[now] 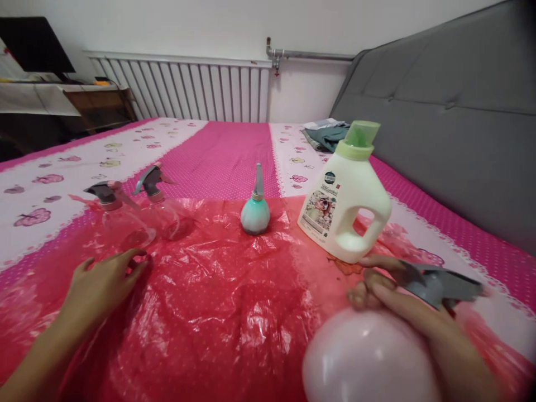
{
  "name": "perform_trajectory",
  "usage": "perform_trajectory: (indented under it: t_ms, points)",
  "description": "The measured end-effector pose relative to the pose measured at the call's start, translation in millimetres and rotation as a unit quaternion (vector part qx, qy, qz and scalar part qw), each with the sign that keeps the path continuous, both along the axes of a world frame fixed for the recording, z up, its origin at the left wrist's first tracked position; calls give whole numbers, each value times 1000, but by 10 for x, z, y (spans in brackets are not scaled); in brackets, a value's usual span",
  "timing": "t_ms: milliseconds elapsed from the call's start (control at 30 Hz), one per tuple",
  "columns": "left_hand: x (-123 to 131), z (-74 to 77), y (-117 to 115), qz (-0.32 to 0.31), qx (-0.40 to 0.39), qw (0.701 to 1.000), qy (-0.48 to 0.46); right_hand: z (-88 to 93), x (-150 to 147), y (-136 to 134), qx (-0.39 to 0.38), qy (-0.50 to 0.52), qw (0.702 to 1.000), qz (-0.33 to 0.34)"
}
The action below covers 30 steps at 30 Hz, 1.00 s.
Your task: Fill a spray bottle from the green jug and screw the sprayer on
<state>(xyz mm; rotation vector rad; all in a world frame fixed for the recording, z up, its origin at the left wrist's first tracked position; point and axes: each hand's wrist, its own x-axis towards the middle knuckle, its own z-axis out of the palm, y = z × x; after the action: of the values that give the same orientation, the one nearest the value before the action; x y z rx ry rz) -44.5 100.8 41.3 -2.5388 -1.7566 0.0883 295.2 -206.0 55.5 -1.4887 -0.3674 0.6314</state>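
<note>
the right hand [389, 290] has its fingers curled tight around a grey spray top [439, 283], on the right side. a big round pale ball [368, 357] is just below that hand — i can't tell if the two join. the left hand [100, 282] holds nothing, its thumb and finger a bit apart, near two clear spray bottles [153, 215]. a little green round bottle [255, 216] and a big white jug [345, 206] stand on the shiny red sheet [201, 312].
</note>
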Motion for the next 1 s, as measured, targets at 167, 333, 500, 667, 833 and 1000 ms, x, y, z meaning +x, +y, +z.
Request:
perform_trajectory:
  t_ms: [167, 333, 500, 667, 833, 1000]
  points:
    - [108, 51, -103, -14, 109, 994, 0, 24, -213, 122, -28, -77, 996, -28]
    - [205, 85, -196, -134, 211, 963, -101, -24, -261, 283, 54, -52, 997, 3]
    - [493, 173, -727, -284, 31, 918, -276, -32, -183, 276, 69, -125, 989, 42]
    - [1155, 393, -1616, -407, -200, 834, -315, -10, -289, 327, 108, -122, 986, 31]
    - [1740, 275, -1925, -400, -269, 781, -397, 27, -396, 339, 110, -99, 989, 17]
    - [1891, 121, -1895, -387, -277, 750, -459, 40, -315, 300, 94, -131, 986, 37]
